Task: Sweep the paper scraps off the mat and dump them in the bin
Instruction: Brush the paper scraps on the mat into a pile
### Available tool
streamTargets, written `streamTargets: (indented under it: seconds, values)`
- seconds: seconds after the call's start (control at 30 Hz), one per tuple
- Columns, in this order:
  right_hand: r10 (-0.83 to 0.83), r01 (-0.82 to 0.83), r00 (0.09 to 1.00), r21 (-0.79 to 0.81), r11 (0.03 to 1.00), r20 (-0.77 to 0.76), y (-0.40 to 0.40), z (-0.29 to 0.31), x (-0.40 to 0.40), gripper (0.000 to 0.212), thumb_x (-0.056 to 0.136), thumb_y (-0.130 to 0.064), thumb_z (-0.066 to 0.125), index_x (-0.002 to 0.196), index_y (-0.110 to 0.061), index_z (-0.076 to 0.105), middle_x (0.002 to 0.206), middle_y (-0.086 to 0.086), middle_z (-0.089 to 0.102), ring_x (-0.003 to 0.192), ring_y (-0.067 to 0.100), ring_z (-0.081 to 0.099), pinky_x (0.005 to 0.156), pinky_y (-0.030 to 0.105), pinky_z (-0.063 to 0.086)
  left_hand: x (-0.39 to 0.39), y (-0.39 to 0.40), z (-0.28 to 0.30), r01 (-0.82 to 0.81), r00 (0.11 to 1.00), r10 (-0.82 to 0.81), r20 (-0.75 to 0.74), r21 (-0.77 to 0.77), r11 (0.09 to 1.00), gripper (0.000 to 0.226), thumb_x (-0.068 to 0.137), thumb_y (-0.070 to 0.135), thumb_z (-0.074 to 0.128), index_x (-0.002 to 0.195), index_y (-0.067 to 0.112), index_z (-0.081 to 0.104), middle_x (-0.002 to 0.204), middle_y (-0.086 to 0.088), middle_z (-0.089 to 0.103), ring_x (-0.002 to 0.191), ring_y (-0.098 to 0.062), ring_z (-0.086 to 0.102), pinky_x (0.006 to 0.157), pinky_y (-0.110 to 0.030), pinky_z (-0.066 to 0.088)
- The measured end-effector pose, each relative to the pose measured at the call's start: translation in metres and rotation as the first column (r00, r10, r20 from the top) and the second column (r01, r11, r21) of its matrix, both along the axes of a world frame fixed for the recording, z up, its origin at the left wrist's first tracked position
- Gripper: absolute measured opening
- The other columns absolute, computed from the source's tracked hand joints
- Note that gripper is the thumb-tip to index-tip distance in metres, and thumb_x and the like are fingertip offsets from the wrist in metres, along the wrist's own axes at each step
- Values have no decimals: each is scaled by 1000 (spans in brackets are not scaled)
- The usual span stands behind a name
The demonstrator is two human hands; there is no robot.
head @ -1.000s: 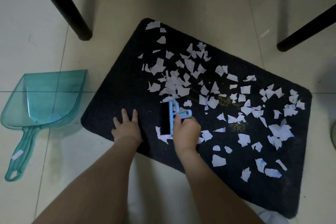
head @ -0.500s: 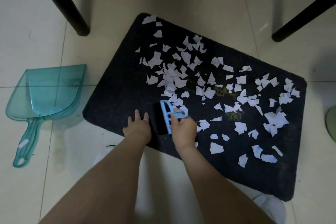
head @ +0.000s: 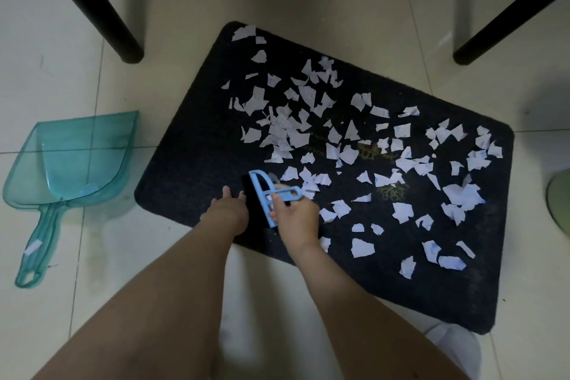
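Lying on the tiled floor (head: 61,302) at the far left is a see-through teal dustpan (head: 74,160), a scrap stuck on its handle, just beside the near left corner of the dark mat (head: 191,157). On that corner the left hand (head: 226,213) rests with fingers (head: 226,192) straight and flat, holding nothing, touching the black bristles of a small blue brush (head: 266,197) whose handle the right hand (head: 297,216) grips with curled fingers. White paper scraps (head: 401,163) lie scattered over the middle and right of the mat, and black furniture legs (head: 101,12) stand on the floor beyond it.
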State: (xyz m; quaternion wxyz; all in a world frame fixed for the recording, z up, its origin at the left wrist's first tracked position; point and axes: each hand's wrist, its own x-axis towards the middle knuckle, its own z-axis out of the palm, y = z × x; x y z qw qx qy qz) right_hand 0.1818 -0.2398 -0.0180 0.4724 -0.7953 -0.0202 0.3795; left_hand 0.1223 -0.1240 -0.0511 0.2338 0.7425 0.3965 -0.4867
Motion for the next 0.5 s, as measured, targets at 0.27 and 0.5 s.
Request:
streamTargets:
  seconds: [0.27, 0.5]
  values:
    - [-328, 294, 901, 155, 943, 286, -26, 7, 36, 21, 91, -14, 60, 111, -15, 67, 101, 9, 70, 83, 20, 70, 70, 26, 59, 6, 5, 1, 39, 998, -40, -56, -35, 999, 89, 91, -5, 46, 153, 30, -9, 158, -5, -25, 147, -38, 6, 114, -53, 29]
    - [67, -65, 995, -22, 998, 73, -24, 2, 14, 18, 90, -11, 60, 104, -6, 70, 75, 4, 68, 51, 0, 62, 59, 21, 56, 1, 2, -4, 66, 997, -66, -27, -10, 998, 84, 93, -6, 39, 154, 29, -7, 158, -6, -24, 147, -38, 7, 115, -54, 26]
